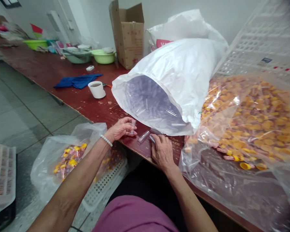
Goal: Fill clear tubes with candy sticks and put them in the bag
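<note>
My left hand [122, 129], with a beaded bracelet at the wrist, grips a clear plastic tube [133, 127] above the table edge. Another clear tube [144, 137] lies on the red table between my hands. My right hand [162, 149] rests on the table with its fingers curled over a clear tube [152, 139]. Just behind the hands, a large white sack [181, 67] lies on its side, its mouth open towards me and many clear tubes inside. To the right, a transparent bag [256, 112] holds many yellow-capped pieces.
A white cup [96, 90] of dark liquid and a blue cloth [77, 81] are at the left of the sack. Behind stand a cardboard box [131, 42] and green basins [103, 57]. An open plastic bag [45, 161] with yellow-capped pieces sits below the table edge.
</note>
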The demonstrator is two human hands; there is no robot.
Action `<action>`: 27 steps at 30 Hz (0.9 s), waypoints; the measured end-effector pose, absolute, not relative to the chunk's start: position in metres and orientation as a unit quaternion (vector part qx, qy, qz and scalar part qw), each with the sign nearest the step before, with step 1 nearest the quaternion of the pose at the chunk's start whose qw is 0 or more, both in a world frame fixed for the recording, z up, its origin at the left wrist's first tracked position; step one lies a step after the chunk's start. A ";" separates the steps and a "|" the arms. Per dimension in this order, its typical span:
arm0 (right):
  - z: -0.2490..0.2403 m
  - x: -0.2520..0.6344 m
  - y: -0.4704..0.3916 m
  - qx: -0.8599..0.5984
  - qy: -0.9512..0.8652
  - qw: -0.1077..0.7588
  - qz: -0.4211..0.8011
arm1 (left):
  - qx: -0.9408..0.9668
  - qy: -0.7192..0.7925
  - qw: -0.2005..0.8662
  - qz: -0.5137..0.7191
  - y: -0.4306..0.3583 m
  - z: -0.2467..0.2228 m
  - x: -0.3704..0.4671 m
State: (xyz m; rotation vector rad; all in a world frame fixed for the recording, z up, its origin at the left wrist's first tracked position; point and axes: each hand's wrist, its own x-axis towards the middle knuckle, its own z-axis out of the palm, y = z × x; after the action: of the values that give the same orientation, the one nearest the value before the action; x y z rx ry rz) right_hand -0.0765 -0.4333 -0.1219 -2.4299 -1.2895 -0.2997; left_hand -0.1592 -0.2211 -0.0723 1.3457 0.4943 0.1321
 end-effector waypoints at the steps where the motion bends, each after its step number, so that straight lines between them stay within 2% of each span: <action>1: -0.122 -0.076 -0.433 -0.862 -0.458 0.191 -0.105 | 0.631 0.230 0.738 0.071 -0.224 -0.071 -0.159; 7: -0.122 -0.076 -0.435 -0.864 -0.439 0.222 -0.106 | 0.727 0.181 0.654 0.103 -0.241 -0.072 -0.150; 13: -0.121 -0.078 -0.436 -0.874 -0.419 0.221 -0.109 | 0.896 0.140 0.398 0.141 -0.259 -0.070 -0.142; 18: -0.123 -0.077 -0.436 -0.874 -0.407 0.244 -0.103 | 0.964 -0.062 0.234 0.108 -0.254 -0.071 -0.137; 22: -0.123 -0.076 -0.436 -0.875 -0.399 0.260 -0.092 | 0.984 -0.141 0.084 0.068 -0.243 -0.078 -0.129; 25: -0.124 -0.074 -0.437 -0.868 -0.395 0.291 -0.084 | 0.984 -0.161 0.035 0.061 -0.238 -0.079 -0.126; 27: -0.124 -0.072 -0.439 -0.854 -0.389 0.338 -0.073 | 0.985 -0.151 0.050 0.060 -0.238 -0.076 -0.130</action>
State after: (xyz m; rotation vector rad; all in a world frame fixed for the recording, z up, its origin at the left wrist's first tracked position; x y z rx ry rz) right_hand -0.0722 -0.4392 -0.1244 -2.2262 -1.0126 -0.1897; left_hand -0.1295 -0.2380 -0.0763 3.0009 -0.4591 0.1826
